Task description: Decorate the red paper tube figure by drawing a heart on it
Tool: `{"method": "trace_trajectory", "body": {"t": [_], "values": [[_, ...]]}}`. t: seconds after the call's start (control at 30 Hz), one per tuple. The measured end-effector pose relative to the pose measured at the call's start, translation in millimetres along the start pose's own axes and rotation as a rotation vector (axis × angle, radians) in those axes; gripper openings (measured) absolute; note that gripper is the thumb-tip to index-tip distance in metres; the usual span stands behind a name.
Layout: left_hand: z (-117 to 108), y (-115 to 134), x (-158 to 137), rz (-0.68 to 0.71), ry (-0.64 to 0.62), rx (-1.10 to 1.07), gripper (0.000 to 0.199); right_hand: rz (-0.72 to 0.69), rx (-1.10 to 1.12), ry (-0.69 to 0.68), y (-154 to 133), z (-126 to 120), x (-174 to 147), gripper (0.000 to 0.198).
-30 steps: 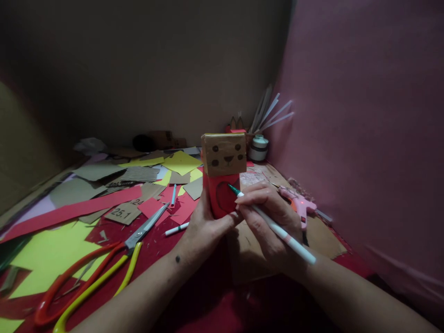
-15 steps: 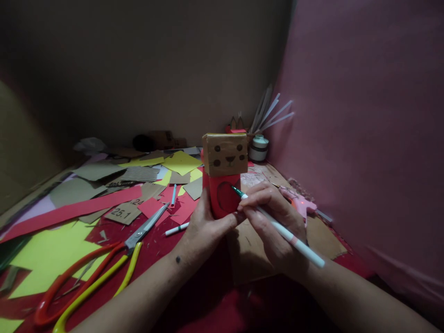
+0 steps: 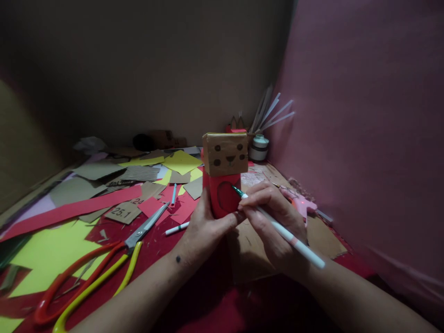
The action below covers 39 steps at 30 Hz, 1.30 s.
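A cardboard figure stands in the middle of the head view, with a brown box head (image 3: 227, 155) bearing a drawn face and a red body (image 3: 222, 196) below it. My left hand (image 3: 208, 226) wraps round the lower part of the red body, thumb across its front. On that front is a dark drawn oval outline. My right hand (image 3: 277, 222) grips a white felt-tip pen (image 3: 294, 245) with a dark green tip end. The tip meets or nearly meets the oval's upper right edge; exact contact I cannot tell.
Large scissors (image 3: 128, 249) with red and yellow handles lie open on the left, among yellow paper (image 3: 52, 254), red strips and cardboard scraps. The pen's cap (image 3: 176, 228) lies nearby. On the right are a pink glue gun (image 3: 303, 203) and a lidded jar (image 3: 259, 148) before the pink wall.
The figure's box head has tilted very slightly. Both hands and the pen hold almost the same position.
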<state>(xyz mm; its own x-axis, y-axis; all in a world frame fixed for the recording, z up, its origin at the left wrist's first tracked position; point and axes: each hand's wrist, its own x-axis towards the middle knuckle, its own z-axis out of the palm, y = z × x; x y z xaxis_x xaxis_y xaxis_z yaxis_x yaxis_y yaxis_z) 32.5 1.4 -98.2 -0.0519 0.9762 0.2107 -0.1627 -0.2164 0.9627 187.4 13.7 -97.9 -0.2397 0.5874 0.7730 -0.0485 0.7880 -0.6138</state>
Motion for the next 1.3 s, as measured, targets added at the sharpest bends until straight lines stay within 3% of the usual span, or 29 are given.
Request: {"method": "trace_trajectory", "body": {"t": [1.3], "values": [[-2.0,-1.1,0.6,0.023,-0.014,0.034,0.051,-0.034,-0.006,0.005,-1.4,1.2,2.8,0.022]]}}
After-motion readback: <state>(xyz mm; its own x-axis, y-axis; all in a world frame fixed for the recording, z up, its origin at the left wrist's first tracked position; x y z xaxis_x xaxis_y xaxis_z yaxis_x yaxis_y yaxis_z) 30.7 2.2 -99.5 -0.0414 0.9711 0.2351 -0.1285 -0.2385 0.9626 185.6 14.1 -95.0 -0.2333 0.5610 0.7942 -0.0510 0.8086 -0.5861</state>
